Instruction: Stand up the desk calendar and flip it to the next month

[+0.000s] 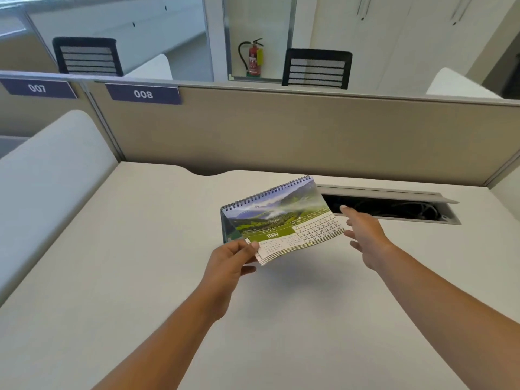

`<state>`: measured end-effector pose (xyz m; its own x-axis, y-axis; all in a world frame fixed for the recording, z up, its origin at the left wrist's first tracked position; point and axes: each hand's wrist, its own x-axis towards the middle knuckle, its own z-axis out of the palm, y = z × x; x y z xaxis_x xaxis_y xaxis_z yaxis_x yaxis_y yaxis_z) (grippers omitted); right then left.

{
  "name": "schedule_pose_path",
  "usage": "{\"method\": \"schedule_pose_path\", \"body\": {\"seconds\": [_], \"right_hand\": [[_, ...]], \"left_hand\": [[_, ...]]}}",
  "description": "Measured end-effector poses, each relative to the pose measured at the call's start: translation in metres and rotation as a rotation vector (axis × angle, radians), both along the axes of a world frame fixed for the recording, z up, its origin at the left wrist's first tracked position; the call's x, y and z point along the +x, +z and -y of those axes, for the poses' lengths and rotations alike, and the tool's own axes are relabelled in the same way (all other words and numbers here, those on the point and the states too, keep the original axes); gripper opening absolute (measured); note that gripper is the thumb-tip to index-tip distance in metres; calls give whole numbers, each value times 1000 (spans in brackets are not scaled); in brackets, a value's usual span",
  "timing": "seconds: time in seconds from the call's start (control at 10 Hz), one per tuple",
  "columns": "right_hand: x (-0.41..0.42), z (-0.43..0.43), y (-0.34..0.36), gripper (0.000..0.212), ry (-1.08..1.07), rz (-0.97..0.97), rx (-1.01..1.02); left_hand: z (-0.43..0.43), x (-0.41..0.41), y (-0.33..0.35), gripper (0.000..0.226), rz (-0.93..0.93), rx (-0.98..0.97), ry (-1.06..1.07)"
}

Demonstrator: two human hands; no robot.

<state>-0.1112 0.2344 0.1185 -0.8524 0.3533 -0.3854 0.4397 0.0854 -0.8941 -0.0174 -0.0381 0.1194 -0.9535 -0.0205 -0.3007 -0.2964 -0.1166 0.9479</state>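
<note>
A spiral-bound desk calendar (281, 218) is held tilted above the white desk (140, 277). Its top page shows a green mountain landscape and the word MAY, with the wire binding along the far edge. My left hand (233, 260) pinches the near left corner of the calendar, thumb on top. My right hand (363, 235) hovers just beyond the right edge of the pages, fingers spread, holding nothing. The calendar's dark base peeks out under the left side. Its shadow falls on the desk below.
An open cable tray (394, 209) with dark cables is set into the desk behind the calendar. A beige partition (281, 130) with labels 007 and 008 closes off the far edge. A white side divider (50, 170) stands at the left.
</note>
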Motion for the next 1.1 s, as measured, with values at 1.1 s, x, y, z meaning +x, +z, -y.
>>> {"method": "schedule_pose_path", "body": {"seconds": [1.1], "right_hand": [[11, 6, -22, 24, -46, 116, -112]], "left_hand": [[28, -59, -6, 87, -550, -1424, -186]]}}
